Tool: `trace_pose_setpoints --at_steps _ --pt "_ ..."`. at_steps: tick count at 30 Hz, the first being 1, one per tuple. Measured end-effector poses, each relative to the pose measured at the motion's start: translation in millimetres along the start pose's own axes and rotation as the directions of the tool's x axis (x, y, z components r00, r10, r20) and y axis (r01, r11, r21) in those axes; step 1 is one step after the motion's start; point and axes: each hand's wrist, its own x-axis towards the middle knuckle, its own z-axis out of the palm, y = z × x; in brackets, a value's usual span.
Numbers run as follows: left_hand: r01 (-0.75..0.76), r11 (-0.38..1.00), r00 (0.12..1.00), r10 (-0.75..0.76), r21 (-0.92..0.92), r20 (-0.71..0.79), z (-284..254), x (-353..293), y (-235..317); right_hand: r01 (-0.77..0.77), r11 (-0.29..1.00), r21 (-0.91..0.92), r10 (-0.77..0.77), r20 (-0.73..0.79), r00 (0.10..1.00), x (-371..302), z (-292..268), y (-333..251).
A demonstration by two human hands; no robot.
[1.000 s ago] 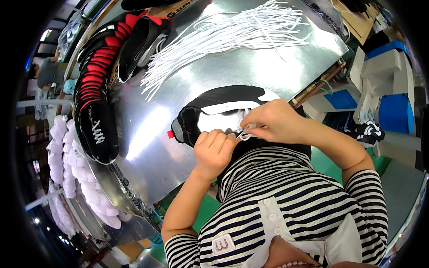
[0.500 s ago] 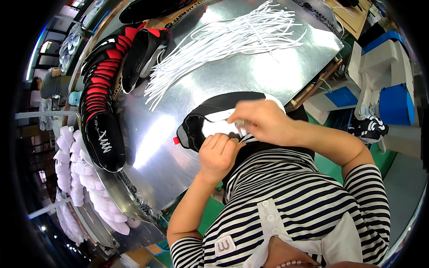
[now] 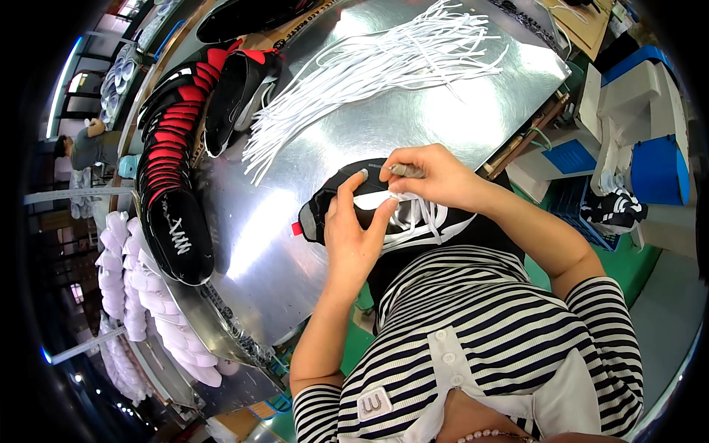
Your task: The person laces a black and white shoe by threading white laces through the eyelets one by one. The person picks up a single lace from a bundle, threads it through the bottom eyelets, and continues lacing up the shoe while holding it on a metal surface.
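Observation:
A black and white shoe upper with a small red tab lies at the table's near edge, close to my body. White lace runs loosely across its front. My left hand grips the upper's opening, thumb and index finger spread along the two edges of the white tongue. Over the far side of the lace, my right hand is closed round a short greyish-brown tool handle. The working end of that tool is hidden by fingers and lace.
A bundle of white laces is spread over the metal table. Along its left side stands a curved row of nested black and red shoe uppers. White padded pieces hang at the left. Grey and blue bins stand at right.
My hands have moved apart from their close pinch. The left now spreads over the opening, the right has gone slightly farther from my body, and the lace on the upper has come into sight.

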Motion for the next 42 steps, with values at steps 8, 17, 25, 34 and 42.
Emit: trace_pose_setpoints --at_steps 8,17,25,34,42 --pt "0.000 0.996 0.994 0.010 0.093 -0.110 12.8 1.9 6.5 0.183 0.943 -0.280 -0.220 -0.109 0.969 -21.9 -1.4 -7.1" --pt "0.028 0.994 0.993 -0.040 -0.108 -0.109 15.7 -0.4 -0.9 0.078 0.840 -0.537 -0.142 -0.079 0.987 -52.8 -2.9 -8.4" --pt "0.080 0.985 0.997 -0.083 -0.154 -0.011 15.2 -6.0 18.3 0.017 0.708 -0.706 -0.072 -0.048 0.996 -26.1 19.2 -11.9" --pt "0.163 0.845 0.982 -0.191 -0.510 -0.002 0.7 11.6 1.0 -0.069 0.828 -0.556 -0.095 -0.261 0.961 -47.1 -13.7 -13.8" --pt "0.196 0.825 0.976 -0.215 -0.531 0.025 6.1 30.0 13.7 0.046 0.885 -0.463 -0.285 -0.460 0.841 -33.7 5.2 25.3"
